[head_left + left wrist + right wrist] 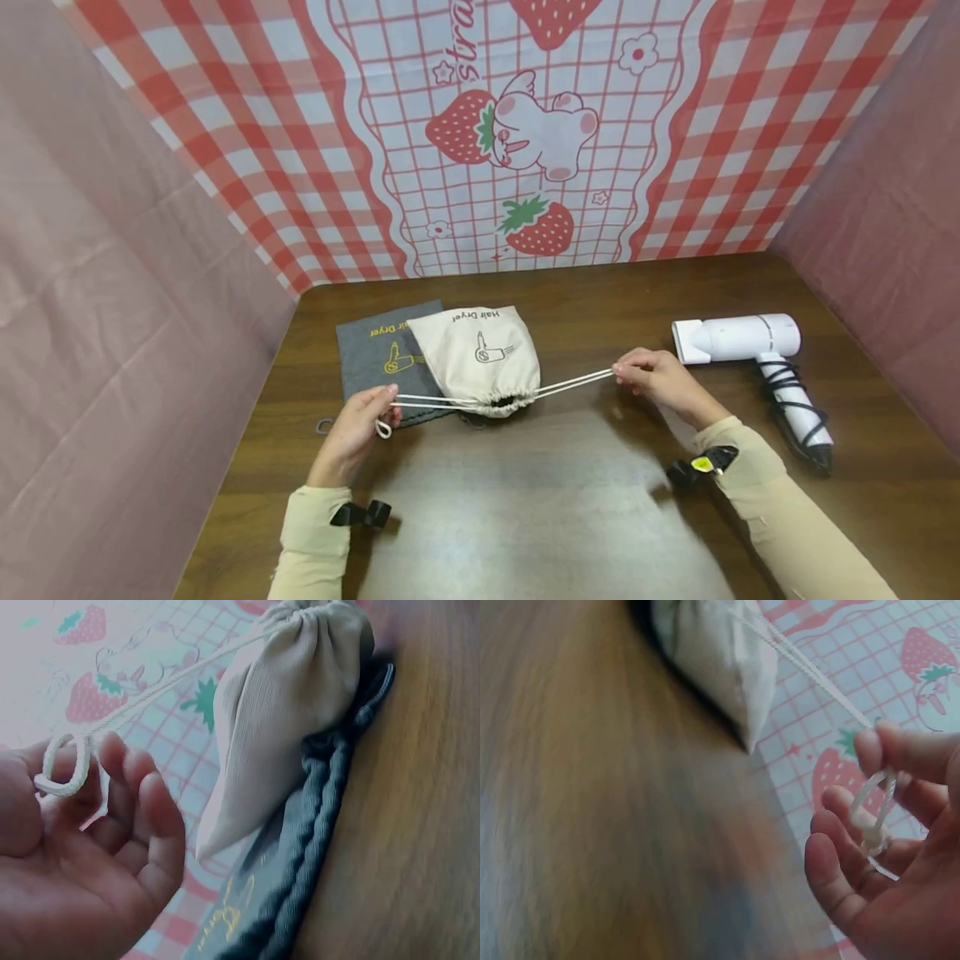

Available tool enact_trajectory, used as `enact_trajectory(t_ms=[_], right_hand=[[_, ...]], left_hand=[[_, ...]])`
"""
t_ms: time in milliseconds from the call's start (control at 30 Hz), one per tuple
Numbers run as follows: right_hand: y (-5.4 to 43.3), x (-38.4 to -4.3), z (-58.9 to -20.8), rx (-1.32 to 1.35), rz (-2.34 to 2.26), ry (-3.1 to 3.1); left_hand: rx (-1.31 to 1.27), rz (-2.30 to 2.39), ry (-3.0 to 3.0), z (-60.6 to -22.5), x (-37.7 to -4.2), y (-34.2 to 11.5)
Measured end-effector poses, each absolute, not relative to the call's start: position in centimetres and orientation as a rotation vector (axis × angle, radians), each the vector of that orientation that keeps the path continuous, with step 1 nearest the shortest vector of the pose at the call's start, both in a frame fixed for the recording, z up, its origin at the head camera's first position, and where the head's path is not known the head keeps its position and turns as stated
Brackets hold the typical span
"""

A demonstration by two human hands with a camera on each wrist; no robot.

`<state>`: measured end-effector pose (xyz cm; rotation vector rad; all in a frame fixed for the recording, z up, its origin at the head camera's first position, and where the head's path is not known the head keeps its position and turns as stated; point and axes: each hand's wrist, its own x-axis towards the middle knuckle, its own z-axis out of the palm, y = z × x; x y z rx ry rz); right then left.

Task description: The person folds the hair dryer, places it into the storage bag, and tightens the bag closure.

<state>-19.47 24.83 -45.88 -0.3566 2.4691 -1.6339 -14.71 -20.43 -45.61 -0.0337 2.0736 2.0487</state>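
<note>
A cream drawstring bag [480,350], printed "Hair Dryer" with a dryer drawing, lies with its gathered mouth towards me; a small dark gap shows there. My left hand [356,433] pinches the white drawstring [431,402] on the left side, its looped end [66,765] hanging by the fingers. On the right, my right hand [667,383] pinches the other drawstring [573,383], and a knotted loop [874,810] dangles below the fingertips. Both cords are stretched taut outward. Under the cream bag's left part lies a grey drawstring bag [360,350] with yellow print.
At the table's right rests a white hair dryer [742,337], its black cord wound round the handle. The brown wooden table [525,500] meets a strawberry-patterned cloth [525,167] at the back. Pink cloth walls [135,292] stand on both sides.
</note>
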Motion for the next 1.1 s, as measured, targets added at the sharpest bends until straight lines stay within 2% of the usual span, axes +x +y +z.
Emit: enact_trajectory(t_ms=[100,200,400,567,700,900,1100], right_hand=[[24.4,-19.5,-45.3,-0.442,-1.726,2.463],[23.9,-19.5,-44.7,-0.528,-1.874,2.312],[22.1,-19.7,-44.3,-0.740,-2.243,1.474],[20.6,-20.2,-44.8,-0.854,-2.272,0.911],[20.1,-20.2,-45.2,-0.848,-2.263,0.794],[21.5,-20.2,-46.2,-0.683,-2.333,0.686],[24.1,-19.9,-47.5,-0.594,-2.397,0.601]], left_hand=[[-0.008,2.112,2.125,-45.0,-15.0,-19.5],[0.150,2.163,2.118,-44.5,-15.6,-18.6],[0.447,2.380,1.747,-43.2,-16.6,-16.0],[0.554,2.457,1.422,-42.7,-17.0,-14.4],[0.534,2.504,1.269,-42.7,-17.1,-14.4],[0.494,2.551,1.123,-42.8,-17.4,-16.2],[0.278,2.650,1.067,-43.2,-17.2,-18.9]])
